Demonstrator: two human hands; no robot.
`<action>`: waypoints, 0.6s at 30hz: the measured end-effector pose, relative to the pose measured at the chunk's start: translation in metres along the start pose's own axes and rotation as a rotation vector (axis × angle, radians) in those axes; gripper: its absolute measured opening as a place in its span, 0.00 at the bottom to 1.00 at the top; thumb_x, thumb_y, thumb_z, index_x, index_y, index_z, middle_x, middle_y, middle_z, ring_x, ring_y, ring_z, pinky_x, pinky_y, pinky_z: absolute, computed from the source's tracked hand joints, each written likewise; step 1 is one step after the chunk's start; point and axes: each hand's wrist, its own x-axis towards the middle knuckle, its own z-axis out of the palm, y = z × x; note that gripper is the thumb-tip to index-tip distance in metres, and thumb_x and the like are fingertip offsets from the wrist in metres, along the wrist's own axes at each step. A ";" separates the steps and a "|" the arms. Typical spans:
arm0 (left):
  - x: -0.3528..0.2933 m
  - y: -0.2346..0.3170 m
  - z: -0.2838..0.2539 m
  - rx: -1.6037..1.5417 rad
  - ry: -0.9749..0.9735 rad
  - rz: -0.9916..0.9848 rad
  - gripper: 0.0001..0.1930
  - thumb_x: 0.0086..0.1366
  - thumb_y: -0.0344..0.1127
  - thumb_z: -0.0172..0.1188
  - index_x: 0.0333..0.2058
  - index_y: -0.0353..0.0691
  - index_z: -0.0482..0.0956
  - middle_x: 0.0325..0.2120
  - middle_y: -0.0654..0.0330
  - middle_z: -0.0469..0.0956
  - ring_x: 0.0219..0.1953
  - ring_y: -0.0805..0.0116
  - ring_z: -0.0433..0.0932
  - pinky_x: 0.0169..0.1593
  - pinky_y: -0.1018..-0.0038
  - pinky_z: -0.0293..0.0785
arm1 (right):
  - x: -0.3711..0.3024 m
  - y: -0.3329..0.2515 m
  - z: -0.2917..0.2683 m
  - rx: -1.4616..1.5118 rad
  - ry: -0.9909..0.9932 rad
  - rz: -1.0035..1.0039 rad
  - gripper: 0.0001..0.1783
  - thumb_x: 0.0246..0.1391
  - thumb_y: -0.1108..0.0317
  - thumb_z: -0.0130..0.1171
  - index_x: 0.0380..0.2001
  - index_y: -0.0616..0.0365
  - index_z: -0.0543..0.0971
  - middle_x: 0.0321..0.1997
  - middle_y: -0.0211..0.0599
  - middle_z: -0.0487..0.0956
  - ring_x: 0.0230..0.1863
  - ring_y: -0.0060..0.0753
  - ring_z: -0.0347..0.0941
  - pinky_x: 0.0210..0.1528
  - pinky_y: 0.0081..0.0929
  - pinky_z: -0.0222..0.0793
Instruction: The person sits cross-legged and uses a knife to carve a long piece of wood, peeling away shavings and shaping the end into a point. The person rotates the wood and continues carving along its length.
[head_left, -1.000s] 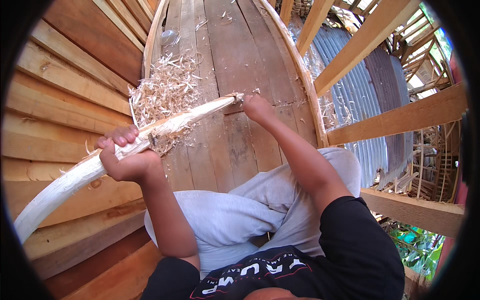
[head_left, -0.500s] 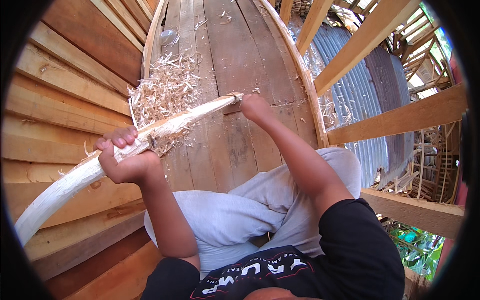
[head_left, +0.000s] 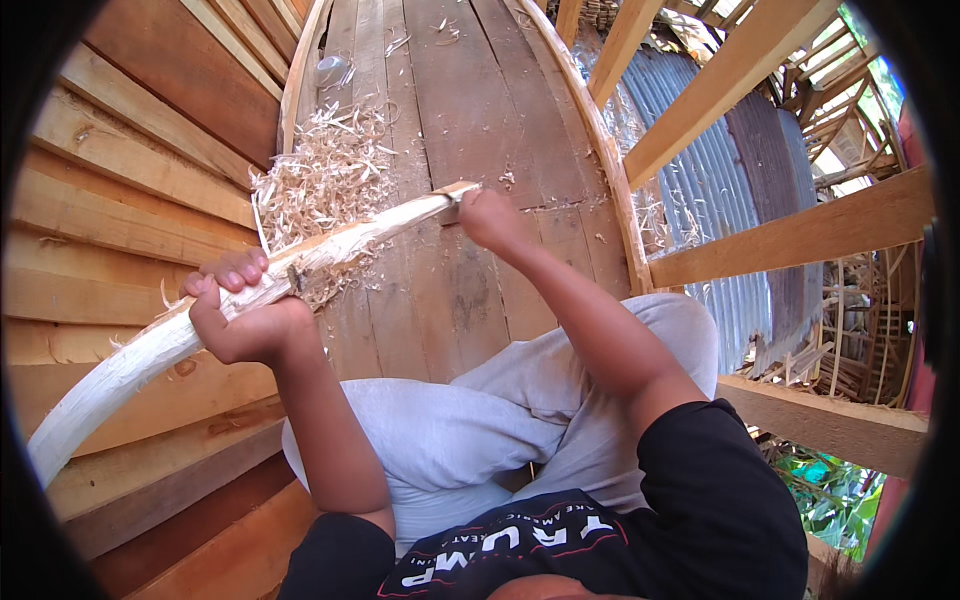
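A long pale pole of peeled wood (head_left: 345,243) crosses from the lower left to the middle, its surface rough with cut marks. My left hand (head_left: 240,305) wraps around it partway along, thumb and fingers closed. At the pole's far tip, my right hand (head_left: 490,220) is closed on a knife. Only a short stretch of the knife's dark blade (head_left: 450,207) shows, lying across the wood just short of the tip; its handle is hidden in my fist. Under and beyond the pole lies a heap of curled wood shavings (head_left: 325,170).
A clear cup (head_left: 333,70) sits on the plank floor (head_left: 465,110) past the shavings. On the left rises a wall of boards (head_left: 130,185). To the right stand wooden rails (head_left: 790,228), with corrugated metal sheets (head_left: 700,150) beyond. My crossed legs (head_left: 450,420) are close below the pole.
My right hand and the blade have shifted slightly left along the pole, so its tip now shows beyond the blade. My left hand keeps its grip.
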 end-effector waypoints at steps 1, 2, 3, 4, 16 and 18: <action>-0.003 -0.003 -0.001 -0.013 -0.052 -0.001 0.08 0.48 0.36 0.50 0.24 0.47 0.59 0.17 0.66 0.57 0.19 0.73 0.57 0.29 0.74 0.59 | 0.012 0.028 0.004 -0.056 0.032 -0.058 0.26 0.59 0.59 0.37 0.34 0.70 0.79 0.42 0.66 0.76 0.50 0.64 0.72 0.55 0.51 0.65; -0.003 -0.003 -0.005 -0.018 -0.098 0.015 0.08 0.48 0.36 0.50 0.24 0.47 0.59 0.17 0.66 0.57 0.19 0.73 0.57 0.29 0.74 0.59 | 0.009 0.030 0.002 0.067 0.006 0.112 0.26 0.59 0.58 0.37 0.35 0.71 0.78 0.42 0.67 0.76 0.49 0.65 0.72 0.54 0.52 0.65; -0.001 -0.003 -0.009 -0.023 -0.142 0.038 0.08 0.48 0.36 0.51 0.24 0.47 0.59 0.17 0.66 0.57 0.19 0.73 0.57 0.29 0.74 0.59 | 0.000 0.006 -0.004 0.079 0.007 0.115 0.25 0.59 0.59 0.38 0.36 0.69 0.79 0.43 0.63 0.77 0.48 0.62 0.73 0.52 0.50 0.67; -0.001 0.000 -0.014 -0.001 -0.147 0.066 0.09 0.48 0.36 0.51 0.24 0.47 0.59 0.17 0.66 0.57 0.19 0.73 0.57 0.29 0.73 0.59 | -0.018 -0.035 -0.012 0.090 0.003 0.110 0.23 0.58 0.60 0.39 0.37 0.67 0.79 0.44 0.60 0.78 0.48 0.60 0.74 0.50 0.49 0.69; 0.001 -0.003 0.002 0.071 0.098 0.052 0.10 0.54 0.34 0.52 0.24 0.45 0.58 0.18 0.65 0.59 0.22 0.71 0.60 0.33 0.70 0.64 | 0.011 -0.024 0.000 0.174 -0.005 0.097 0.26 0.59 0.58 0.37 0.39 0.68 0.79 0.44 0.61 0.77 0.48 0.62 0.73 0.53 0.50 0.67; 0.003 0.000 -0.005 0.083 0.148 0.058 0.09 0.55 0.34 0.51 0.24 0.43 0.58 0.18 0.65 0.58 0.23 0.70 0.60 0.33 0.70 0.65 | -0.007 -0.037 -0.007 0.238 0.075 0.079 0.28 0.58 0.56 0.36 0.35 0.69 0.80 0.42 0.63 0.78 0.48 0.62 0.74 0.52 0.50 0.67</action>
